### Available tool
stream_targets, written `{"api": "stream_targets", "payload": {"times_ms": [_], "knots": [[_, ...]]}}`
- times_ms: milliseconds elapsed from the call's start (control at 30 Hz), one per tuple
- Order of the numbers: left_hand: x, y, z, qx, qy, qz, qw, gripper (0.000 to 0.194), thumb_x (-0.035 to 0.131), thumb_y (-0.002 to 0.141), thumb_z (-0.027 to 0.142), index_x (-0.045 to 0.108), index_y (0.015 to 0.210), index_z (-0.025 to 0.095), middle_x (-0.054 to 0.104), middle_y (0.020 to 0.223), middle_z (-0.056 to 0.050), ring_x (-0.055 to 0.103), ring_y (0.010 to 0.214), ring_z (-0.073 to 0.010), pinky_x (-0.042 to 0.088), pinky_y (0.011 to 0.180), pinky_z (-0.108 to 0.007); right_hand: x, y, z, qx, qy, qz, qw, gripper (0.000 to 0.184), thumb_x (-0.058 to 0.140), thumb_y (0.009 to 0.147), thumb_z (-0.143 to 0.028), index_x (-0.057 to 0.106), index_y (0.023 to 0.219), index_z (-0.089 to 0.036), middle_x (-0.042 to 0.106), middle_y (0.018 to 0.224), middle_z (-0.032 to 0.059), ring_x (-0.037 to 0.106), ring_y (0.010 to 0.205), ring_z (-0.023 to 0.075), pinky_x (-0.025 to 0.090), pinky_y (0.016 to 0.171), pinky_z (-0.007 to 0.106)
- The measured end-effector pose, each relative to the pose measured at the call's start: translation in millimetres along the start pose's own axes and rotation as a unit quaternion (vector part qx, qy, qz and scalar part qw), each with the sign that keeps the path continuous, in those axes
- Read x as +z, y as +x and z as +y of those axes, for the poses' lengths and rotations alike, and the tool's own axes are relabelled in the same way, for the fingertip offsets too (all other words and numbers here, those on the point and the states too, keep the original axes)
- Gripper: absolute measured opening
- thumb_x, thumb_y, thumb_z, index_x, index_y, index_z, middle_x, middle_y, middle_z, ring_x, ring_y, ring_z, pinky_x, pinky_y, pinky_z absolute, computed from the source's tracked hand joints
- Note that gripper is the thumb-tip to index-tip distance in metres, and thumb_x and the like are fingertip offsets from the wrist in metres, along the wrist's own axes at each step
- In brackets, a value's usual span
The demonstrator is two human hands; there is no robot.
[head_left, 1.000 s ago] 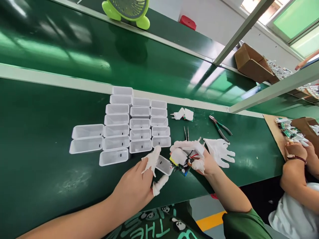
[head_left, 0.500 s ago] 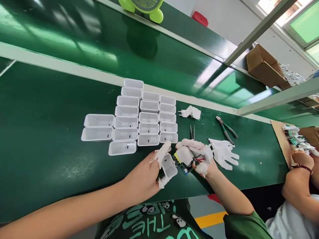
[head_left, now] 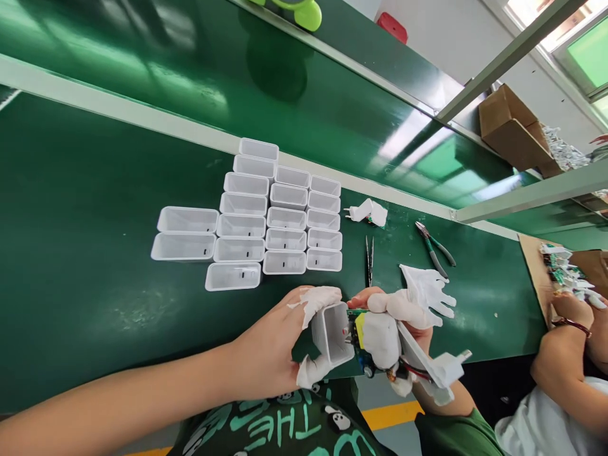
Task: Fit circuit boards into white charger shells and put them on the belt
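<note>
My left hand point(head_left: 278, 345), with white finger cots, is closed round an empty white plastic housing point(head_left: 331, 332), its open mouth turned to the right. My right hand point(head_left: 396, 329), also in finger cots, grips a green circuit board point(head_left: 358, 339) with a yellow part and red wires that lead to a white plug cap point(head_left: 444, 370). The board's end sits at the mouth of the housing. Both hands are lifted just above the near edge of the green bench point(head_left: 95, 304).
Several empty white housings point(head_left: 266, 218) lie in rows on the bench. Tweezers point(head_left: 369, 259), green-handled cutters point(head_left: 434, 248), a white glove point(head_left: 427, 291) and a loose plug part point(head_left: 367, 212) lie behind my hands. Another person's hands point(head_left: 570, 310) work at the right by cardboard boxes point(head_left: 510, 130).
My left hand picked the housing off the bench and turned it upright. Both hands rose and came toward me, and the board's end reached the housing's mouth.
</note>
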State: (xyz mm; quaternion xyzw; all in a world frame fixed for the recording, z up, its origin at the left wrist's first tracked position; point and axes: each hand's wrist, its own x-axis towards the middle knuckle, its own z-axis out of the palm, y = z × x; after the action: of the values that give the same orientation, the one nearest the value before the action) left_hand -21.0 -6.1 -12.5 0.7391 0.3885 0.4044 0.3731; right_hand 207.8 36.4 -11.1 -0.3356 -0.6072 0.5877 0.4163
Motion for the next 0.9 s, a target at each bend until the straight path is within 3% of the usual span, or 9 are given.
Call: {"api": "stream_targets", "payload": {"times_ms": [100,233,367,533,667,800,900], "knots": [[0.3,1,-1,0.025,0.012,0.01,1.0,0.059,0.06,0.09,0.021,0.034,0.142,0.021,0.061,0.131,-0.016,0.06,0.122,-0.0262,0.053,0.102,-0.04,0,-5,0,0.037,-0.042,0.036,0.998,0.066,0.08,0.043,-0.076,0.071,0.099,-0.042,0.072,0.088,0.0061,0.069,0.086,0.0377,0.059,0.075,0.055],[0.3,2,-2,0.035,0.024,0.015,0.999,0.059,0.058,0.091,0.022,0.034,0.145,0.022,0.061,0.132,-0.015,0.06,0.123,-0.0256,0.053,0.103,-0.04,5,-8,-2,0.063,-0.037,0.051,0.996,0.042,0.069,0.066,-0.07,0.072,0.099,-0.043,0.074,0.094,0.0069,0.068,0.093,0.0373,0.059,0.078,0.056],[-0.6,2,-2,0.025,0.014,0.0,1.0,0.062,0.06,0.091,0.025,0.032,0.147,0.023,0.062,0.133,-0.013,0.061,0.124,-0.025,0.054,0.103,-0.037,6,-4,-5,0.031,-0.017,0.019,0.999,0.05,0.074,0.068,-0.066,0.073,0.109,-0.038,0.076,0.101,0.0084,0.069,0.097,0.0382,0.058,0.083,0.059],[-1.5,1,0,0.032,-0.008,0.009,0.999,0.068,0.061,0.09,0.022,0.031,0.15,0.025,0.062,0.134,-0.013,0.06,0.127,-0.0269,0.053,0.104,-0.041,6,3,-9,-0.03,0.021,-0.05,0.998,0.045,0.073,0.081,-0.055,0.065,0.125,-0.048,0.075,0.11,0.0027,0.072,0.091,0.03,0.057,0.089,0.048],[-2.1,2,2,0.033,-0.014,0.008,0.999,0.07,0.063,0.088,0.02,0.032,0.151,0.025,0.062,0.135,-0.013,0.059,0.128,-0.0282,0.054,0.105,-0.042,6,1,-9,-0.024,0.005,-0.042,0.999,0.041,0.067,0.085,-0.057,0.066,0.125,-0.046,0.076,0.104,0.0027,0.072,0.079,0.0277,0.055,0.092,0.049],[-3.2,3,2,0.041,-0.01,0.014,0.999,0.068,0.062,0.091,0.023,0.031,0.152,0.023,0.063,0.133,-0.014,0.055,0.132,-0.0287,0.054,0.105,-0.043,6,-2,-8,-0.02,-0.035,-0.028,0.999,0.049,0.07,0.08,-0.063,0.068,0.124,-0.043,0.077,0.105,0.0045,0.072,0.08,0.028,0.056,0.092,0.05],[-4.1,3,2,0.044,-0.001,0.019,0.999,0.068,0.061,0.092,0.024,0.028,0.153,0.024,0.064,0.131,-0.013,0.056,0.131,-0.0284,0.054,0.104,-0.042,4,-1,-10,-0.037,-0.049,-0.028,0.998,0.052,0.076,0.076,-0.06,0.068,0.124,-0.043,0.076,0.111,0.0033,0.072,0.096,0.0308,0.058,0.092,0.049]]}}
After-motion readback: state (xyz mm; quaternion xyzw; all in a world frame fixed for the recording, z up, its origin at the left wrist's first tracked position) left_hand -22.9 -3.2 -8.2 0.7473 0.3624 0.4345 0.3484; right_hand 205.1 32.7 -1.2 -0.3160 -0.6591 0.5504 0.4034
